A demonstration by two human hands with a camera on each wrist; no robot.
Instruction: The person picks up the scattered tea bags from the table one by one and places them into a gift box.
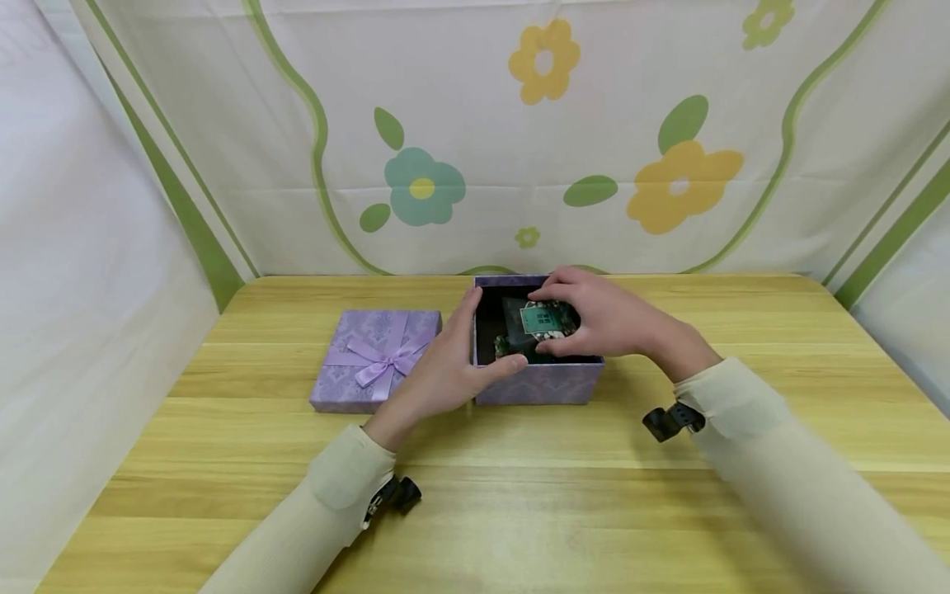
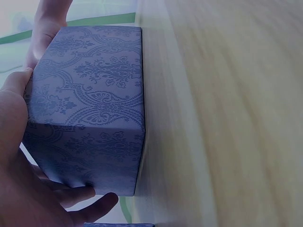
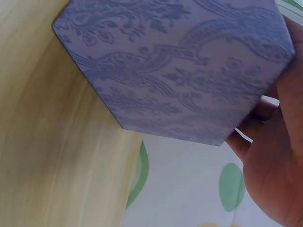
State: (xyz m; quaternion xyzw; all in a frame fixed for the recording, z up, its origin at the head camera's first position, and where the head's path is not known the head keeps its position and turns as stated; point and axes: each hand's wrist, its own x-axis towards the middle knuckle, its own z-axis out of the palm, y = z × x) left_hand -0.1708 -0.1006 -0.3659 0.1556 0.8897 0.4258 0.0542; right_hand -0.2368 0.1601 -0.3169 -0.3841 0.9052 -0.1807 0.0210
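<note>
A purple damask-patterned gift box (image 1: 538,385) stands lidless on the table, its dark inside showing. My left hand (image 1: 453,355) holds the box's left side, fingers along the outer wall and thumb over the front rim. In the left wrist view, those fingers (image 2: 78,195) press the patterned wall. Reaching in from the right, my right hand (image 1: 597,313) grips a dark packet (image 1: 522,322) with a green label and white flowers printed on it. The thumb is on its near edge, the fingers on its far edge. Another dark green printed piece (image 1: 500,346) shows beneath it.
The matching purple lid (image 1: 364,359), tied with a lilac ribbon bow, lies on the wooden table (image 1: 519,495) to the left of the box. A white flowered cloth (image 1: 482,148) hangs behind the table's far edge.
</note>
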